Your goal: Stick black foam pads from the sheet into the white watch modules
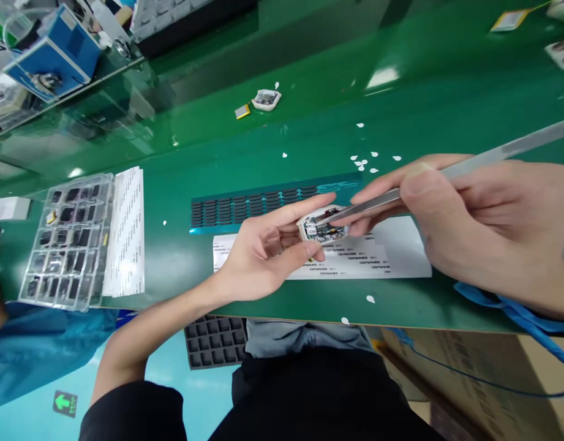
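Near the middle of the head view, my left hand [263, 254] grips a small white device housing [315, 231] by its edges, with the circuit board inside facing up. My right hand [465, 214] is closed around metal tweezers [488, 158]. Their tips reach into the housing, and whether they pinch anything there I cannot make out. Right-hand fingertips are close to the housing's right edge. Beneath the hands lies a white printed sheet [396, 245], and behind it a blue-green sheet with rows of dark strips [254, 207].
Small white stickers [362, 164] are scattered on the green bench [176, 257]. A second open housing [266, 99] with a battery [242, 111] lies farther back. To the left are a clear compartment tray [65, 245] and a white paper strip [125, 233]. A blue cord [530, 312] hangs at right.
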A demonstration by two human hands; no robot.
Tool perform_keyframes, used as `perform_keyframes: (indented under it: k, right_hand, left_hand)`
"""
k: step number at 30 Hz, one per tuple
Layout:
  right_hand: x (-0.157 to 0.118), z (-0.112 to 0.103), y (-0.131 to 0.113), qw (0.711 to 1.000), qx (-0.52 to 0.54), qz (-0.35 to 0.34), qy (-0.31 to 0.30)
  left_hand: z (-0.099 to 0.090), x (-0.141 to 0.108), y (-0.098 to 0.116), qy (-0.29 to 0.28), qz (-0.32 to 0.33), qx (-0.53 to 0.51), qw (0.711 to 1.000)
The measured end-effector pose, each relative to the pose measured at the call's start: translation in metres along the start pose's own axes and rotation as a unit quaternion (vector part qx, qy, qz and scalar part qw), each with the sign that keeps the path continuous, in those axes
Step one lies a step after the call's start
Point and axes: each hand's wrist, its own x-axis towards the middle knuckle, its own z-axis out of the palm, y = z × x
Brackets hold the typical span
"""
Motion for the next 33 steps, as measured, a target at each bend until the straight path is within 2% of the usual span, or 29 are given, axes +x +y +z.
perform_keyframes:
  k: [9,25,33]
  right_hand:
    - [0.0007,-0.0015,-0.009,1.0,0.024,0.006,0.009]
    - [-0.0015,-0.0035,-0.0053,1.0,0.012,0.027,-0.009]
    - [-0.0013,-0.0024,-0.007,1.0,0.014,0.009,-0.006]
  left_hand:
    - [-0.0003,-0.0013,0.004,-0.003,-0.013,0.019,1.0]
    - [-0.0008,-0.0016,0.0028,-0.006,-0.017,0.018,1.0]
    - [0.0006,-0.0014,0.0046,0.003,-0.019,0.004,1.0]
